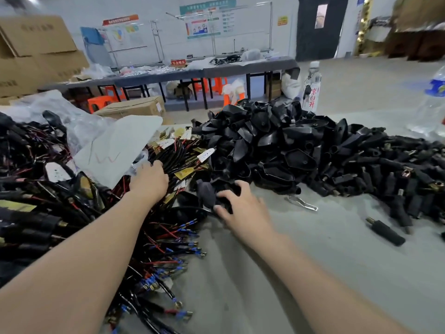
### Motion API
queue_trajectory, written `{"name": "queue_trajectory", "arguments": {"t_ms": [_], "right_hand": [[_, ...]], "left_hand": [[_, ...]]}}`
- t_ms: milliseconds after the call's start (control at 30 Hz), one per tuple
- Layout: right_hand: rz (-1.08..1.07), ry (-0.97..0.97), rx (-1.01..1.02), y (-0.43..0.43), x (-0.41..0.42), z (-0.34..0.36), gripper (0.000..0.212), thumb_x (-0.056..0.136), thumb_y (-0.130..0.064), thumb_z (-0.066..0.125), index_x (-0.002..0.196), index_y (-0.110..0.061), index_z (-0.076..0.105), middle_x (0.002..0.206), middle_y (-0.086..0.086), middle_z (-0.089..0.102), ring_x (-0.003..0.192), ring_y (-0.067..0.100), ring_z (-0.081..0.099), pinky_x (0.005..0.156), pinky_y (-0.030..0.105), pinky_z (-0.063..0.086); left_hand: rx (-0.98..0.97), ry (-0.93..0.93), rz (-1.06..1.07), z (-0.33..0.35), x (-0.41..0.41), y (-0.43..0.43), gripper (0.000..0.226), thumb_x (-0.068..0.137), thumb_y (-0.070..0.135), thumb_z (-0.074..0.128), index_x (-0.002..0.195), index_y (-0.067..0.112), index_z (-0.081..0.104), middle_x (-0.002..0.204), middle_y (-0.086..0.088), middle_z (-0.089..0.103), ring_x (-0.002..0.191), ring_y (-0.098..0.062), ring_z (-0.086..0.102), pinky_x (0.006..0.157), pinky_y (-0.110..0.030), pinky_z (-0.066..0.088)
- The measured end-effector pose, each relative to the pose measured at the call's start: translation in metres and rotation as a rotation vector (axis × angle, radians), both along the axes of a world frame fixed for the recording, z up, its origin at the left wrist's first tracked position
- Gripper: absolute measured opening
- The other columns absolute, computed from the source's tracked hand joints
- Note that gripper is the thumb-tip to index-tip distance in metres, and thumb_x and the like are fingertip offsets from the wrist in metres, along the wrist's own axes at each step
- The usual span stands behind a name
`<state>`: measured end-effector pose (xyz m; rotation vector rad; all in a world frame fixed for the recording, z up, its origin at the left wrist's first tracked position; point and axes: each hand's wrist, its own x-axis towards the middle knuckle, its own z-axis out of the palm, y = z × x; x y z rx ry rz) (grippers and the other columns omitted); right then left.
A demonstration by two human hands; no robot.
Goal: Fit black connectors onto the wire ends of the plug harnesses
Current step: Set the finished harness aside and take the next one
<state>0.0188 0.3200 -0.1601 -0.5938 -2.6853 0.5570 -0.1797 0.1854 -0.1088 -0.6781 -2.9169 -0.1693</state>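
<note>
Right hand (240, 208) pinches black connector (207, 194), hollow flared shell; connector pile (265, 141) just beyond. Left hand (149, 183) fingers sunk in plug harnesses (185, 150): black cables, red wires, blue terminals; grip unclear.

Black connectors (265, 145); harness wires (166, 230) red/black with blue crimp sleeves (168, 251); yellow tags (184, 173); grey table (301, 273); orange stools (100, 103); brown cartons (36, 37).

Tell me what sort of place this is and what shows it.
Most likely a factory assembly workshop for electrical harnesses. A heap of black connectors lies on the grey worktable beside a tangle of wire harnesses with crimped terminals, and stacked cardboard cartons and wall notice boards stand behind.
</note>
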Motion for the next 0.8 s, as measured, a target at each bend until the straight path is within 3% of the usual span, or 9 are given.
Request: {"name": "queue_trajectory", "arguments": {"t_ms": [167,333,433,500,567,633,667,733,800], "right_hand": [[0.155,-0.025,-0.007,0.004,0.001,-0.003,0.026,0.099,-0.032,0.049,0.121,-0.030,0.062,0.126,0.001,0.054,0.120,0.026,0.045,0.101,0.034,0.036],[0.171,0.023,-0.097,0.007,0.018,0.003,0.021,0.098,-0.027,0.051,0.112,-0.028,0.066,0.112,-0.001,0.058,0.108,0.021,0.055,0.085,0.029,0.041],[0.129,0.137,-0.349,0.009,0.041,0.012,0.012,0.096,-0.027,0.056,0.093,-0.034,0.066,0.094,-0.011,0.059,0.087,0.013,0.065,0.080,0.026,0.052],[0.087,0.230,-0.470,0.010,0.062,0.019,0.016,0.095,-0.030,0.060,0.080,-0.037,0.063,0.078,-0.016,0.063,0.074,0.000,0.062,0.071,0.012,0.047],[0.055,0.319,-0.658,0.007,0.086,0.029,0.019,0.097,-0.032,0.059,0.080,-0.030,0.067,0.078,-0.011,0.069,0.071,0.003,0.065,0.070,0.019,0.050],[0.027,0.394,-0.842,0.003,0.111,0.037,0.022,0.100,-0.025,0.056,0.084,-0.021,0.071,0.083,-0.001,0.072,0.073,0.009,0.068,0.073,0.027,0.055],[0.013,0.426,-0.890,0.001,0.124,0.039,0.020,0.099,-0.020,0.057,0.086,-0.017,0.072,0.083,0.001,0.072,0.073,0.010,0.067,0.070,0.026,0.055],[-0.013,0.467,-0.934,0.000,0.149,0.038,0.012,0.096,-0.010,0.061,0.093,-0.015,0.072,0.085,0.004,0.071,0.074,0.013,0.067,0.064,0.023,0.055],[-0.045,0.500,-0.982,0.000,0.174,0.034,0.013,0.094,-0.005,0.062,0.099,-0.015,0.069,0.090,0.011,0.070,0.077,0.020,0.068,0.060,0.023,0.053]], "left_hand": [[-0.015,0.097,-0.046,-0.003,0.007,0.004,0.024,0.105,0.023,0.039,0.119,0.006,0.046,0.120,-0.020,0.057,0.111,-0.040,0.055,0.073,-0.046,0.043],[0.055,-0.033,-0.129,0.008,0.031,-0.002,0.021,0.104,0.027,0.037,0.108,0.009,0.047,0.109,-0.020,0.064,0.100,-0.040,0.061,0.085,-0.048,0.049],[0.345,0.024,-0.133,0.041,0.048,-0.002,0.024,0.104,0.023,0.036,0.112,0.006,0.050,0.106,-0.015,0.068,0.101,-0.037,0.062,0.086,-0.045,0.048],[0.592,0.046,-0.148,0.076,0.063,-0.001,0.024,0.104,0.025,0.036,0.114,0.011,0.053,0.099,-0.001,0.069,0.093,-0.025,0.063,0.078,-0.036,0.046],[0.810,0.042,-0.220,0.116,0.084,0.005,0.024,0.105,0.027,0.036,0.114,0.013,0.054,0.089,0.012,0.067,0.072,-0.003,0.060,0.062,-0.019,0.043],[0.995,0.019,-0.309,0.153,0.112,0.010,0.023,0.106,0.029,0.039,0.116,0.014,0.054,0.087,0.014,0.069,0.054,0.002,0.052,0.048,-0.010,0.041],[1.085,-0.006,-0.341,0.166,0.127,0.011,0.023,0.106,0.030,0.042,0.116,0.014,0.054,0.088,0.013,0.071,0.055,0.001,0.052,0.052,-0.011,0.044],[1.257,-0.104,-0.378,0.176,0.155,0.008,0.023,0.104,0.032,0.047,0.114,0.015,0.058,0.094,0.009,0.071,0.071,-0.005,0.057,0.076,-0.024,0.052],[1.425,-0.280,-0.389,0.161,0.182,0.003,0.020,0.102,0.032,0.053,0.110,0.015,0.060,0.098,0.001,0.064,0.077,-0.009,0.060,0.079,-0.032,0.055]]}}
